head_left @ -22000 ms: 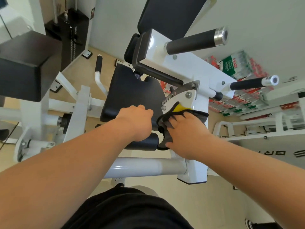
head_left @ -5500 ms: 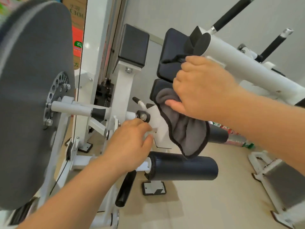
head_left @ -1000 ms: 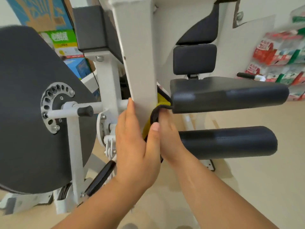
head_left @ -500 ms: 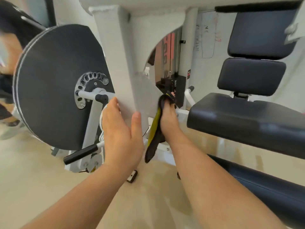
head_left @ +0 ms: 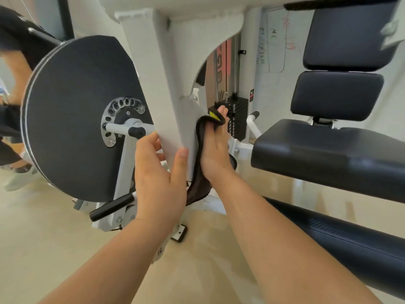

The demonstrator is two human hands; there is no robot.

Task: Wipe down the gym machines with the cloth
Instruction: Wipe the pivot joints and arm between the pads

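Note:
The white upright post (head_left: 168, 106) of the gym machine stands in the middle of the view. My left hand (head_left: 157, 174) grips the post's lower part, thumb on the front face and fingers round its left edge. My right hand (head_left: 215, 150) holds the dark cloth (head_left: 198, 187) against the post's right side. The cloth has a yellow patch near my fingertips, folds over my fingers, and hangs below my palm. My right thumb is hidden.
A large dark disc (head_left: 72, 110) with a ring of holes sits left of the post, and a black handle (head_left: 111, 207) lies below it. The padded seat (head_left: 328, 150), backrest (head_left: 335, 95) and roller pad (head_left: 350, 244) fill the right side. A weight stack (head_left: 237, 115) stands behind. A person's legs (head_left: 13, 150) show at far left.
My right hand has slid the cloth a little up the right side of the post. My left hand keeps its grip on the post. The view has risen from the seat's level.

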